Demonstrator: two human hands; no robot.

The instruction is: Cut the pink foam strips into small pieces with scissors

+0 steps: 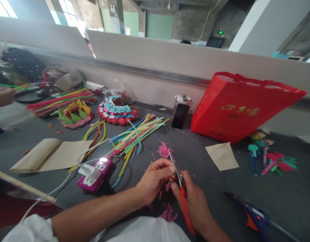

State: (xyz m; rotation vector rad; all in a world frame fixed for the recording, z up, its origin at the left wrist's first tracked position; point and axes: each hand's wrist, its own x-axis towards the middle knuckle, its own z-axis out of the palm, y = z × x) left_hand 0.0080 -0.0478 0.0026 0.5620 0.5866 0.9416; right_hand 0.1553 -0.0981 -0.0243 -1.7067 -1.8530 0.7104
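Note:
My right hand [192, 201] grips red-handled scissors [181, 191], whose blades point up and away toward a heap of pink clippings [164, 150]. My left hand [155, 179] is closed in a pinch right beside the blades; what it pinches is too small to make out. More pink scraps [168, 212] lie on the dark table under my hands. A bundle of coloured strips [134, 136] fans out to the left of them.
A red bag [240, 107] stands at the back right, a phone [180, 116] leaning on a bottle beside it. A blue glue gun [253, 215] lies near right. A pink power strip [96, 173], brown paper [51, 154], foam flowers [271, 158] and a decorated ring [116, 112] surround the spot. Another person's hand [3, 97] is far left.

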